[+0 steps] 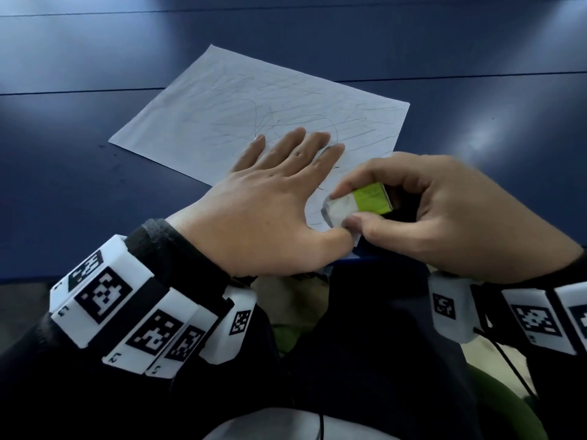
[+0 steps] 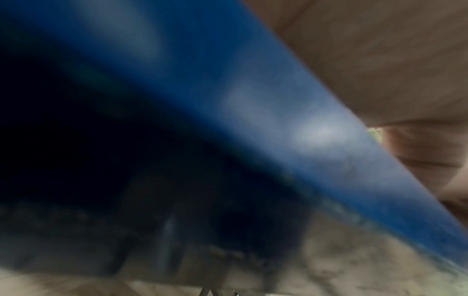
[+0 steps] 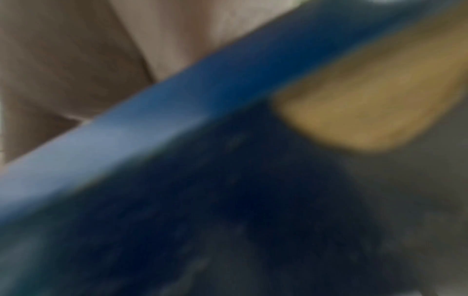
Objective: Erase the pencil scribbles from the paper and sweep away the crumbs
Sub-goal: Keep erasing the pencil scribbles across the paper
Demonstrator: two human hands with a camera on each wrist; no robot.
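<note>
Paper (image 1: 254,100) lies flat on the blue counter (image 1: 476,106), its near corner under the left hand (image 1: 270,198). Left hand: fingers straight and spread, palm down, pressing the sheet; it grips nothing. Pencil scribbles (image 1: 286,119) cover most of the sheet beyond the fingertips; little appears removed as yet. No crumbs can be made out.

Right hand (image 1: 444,214): fingers curled, forefinger and thumb pinching the eraser (image 1: 355,204) just beside the left thumb, over the sheet's near corner. Eraser: white block, grey at its working end, with a yellow-green sleeve toward the palm. Whether its tip touches the sheet cannot be told.

Wrist views are blurred and show only the counter edge and skin.

Assessment: the sheet is thin and light and will likely slide or buckle under rubbing, so a flat hold close to the rubbed patch is advisable. The eraser looks small, firm and grippy; a hold on the sleeve leaves the white end free.
</note>
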